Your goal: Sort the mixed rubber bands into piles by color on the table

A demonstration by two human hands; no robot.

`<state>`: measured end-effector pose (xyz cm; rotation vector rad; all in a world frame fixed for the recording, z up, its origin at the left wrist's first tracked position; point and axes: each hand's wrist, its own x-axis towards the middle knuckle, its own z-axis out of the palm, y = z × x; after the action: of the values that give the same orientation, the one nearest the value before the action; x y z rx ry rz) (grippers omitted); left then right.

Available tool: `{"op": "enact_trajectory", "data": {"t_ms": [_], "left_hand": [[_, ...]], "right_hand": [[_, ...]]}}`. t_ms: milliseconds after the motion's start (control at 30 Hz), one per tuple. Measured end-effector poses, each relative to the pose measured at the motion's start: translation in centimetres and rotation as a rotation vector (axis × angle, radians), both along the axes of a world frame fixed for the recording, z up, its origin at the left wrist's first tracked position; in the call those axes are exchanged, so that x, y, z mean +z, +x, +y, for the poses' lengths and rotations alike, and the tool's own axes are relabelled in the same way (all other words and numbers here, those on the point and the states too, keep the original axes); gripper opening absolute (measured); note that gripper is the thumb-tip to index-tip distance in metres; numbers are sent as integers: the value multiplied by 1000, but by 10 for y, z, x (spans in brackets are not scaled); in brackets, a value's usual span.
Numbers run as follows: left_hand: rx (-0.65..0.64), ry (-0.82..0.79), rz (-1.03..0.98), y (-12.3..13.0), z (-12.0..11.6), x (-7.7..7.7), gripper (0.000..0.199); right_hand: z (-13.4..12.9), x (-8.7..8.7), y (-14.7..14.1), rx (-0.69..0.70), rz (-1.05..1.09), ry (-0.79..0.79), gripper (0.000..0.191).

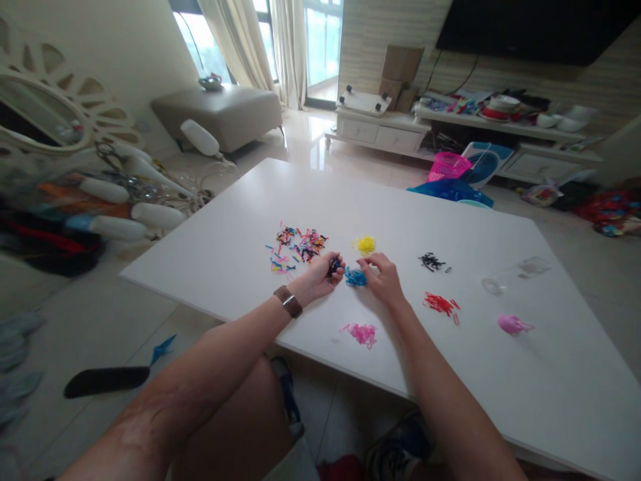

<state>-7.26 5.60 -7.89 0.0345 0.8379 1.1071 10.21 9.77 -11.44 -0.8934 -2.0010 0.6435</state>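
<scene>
My left hand (323, 277), palm up with curled fingers, holds a clump of mostly dark small rubber bands (334, 267). My right hand (383, 277) is beside it, thumb and forefinger pinched together above a pile of blue rubber bands (355, 277). Anything between those fingertips is too small to make out. Beyond the hands lies a yellow pile (366, 244), and nearer to me a pink pile (363, 334). A mixed-colour heap of bands (310, 244) spreads left of them. Black bands (431, 261) and red bands (439, 304) form separate piles to the right.
On the white table (501, 374) a clear plastic jar (515, 275) lies on its side at the right, with a pink object (513, 325) nearer me. A lamp with white shades (155, 215) stands close to the table's left edge. A pink basket (447, 166) is behind the table.
</scene>
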Motion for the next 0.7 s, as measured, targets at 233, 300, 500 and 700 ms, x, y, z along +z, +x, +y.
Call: {"op": "enact_trajectory", "data": {"t_ms": [233, 300, 500, 700], "left_hand": [[-33, 7, 38, 9, 1, -10, 31], [-47, 5, 35, 10, 2, -14, 33], [-120, -2, -15, 8, 1, -14, 33], [24, -60, -1, 10, 0, -5, 29]], "right_hand": [[-16, 13, -4, 274, 95, -9, 18], [-17, 14, -5, 317, 106, 6, 14], [-12, 17, 1, 169, 163, -9, 8], [2, 3, 11, 44, -16, -104, 9]]}}
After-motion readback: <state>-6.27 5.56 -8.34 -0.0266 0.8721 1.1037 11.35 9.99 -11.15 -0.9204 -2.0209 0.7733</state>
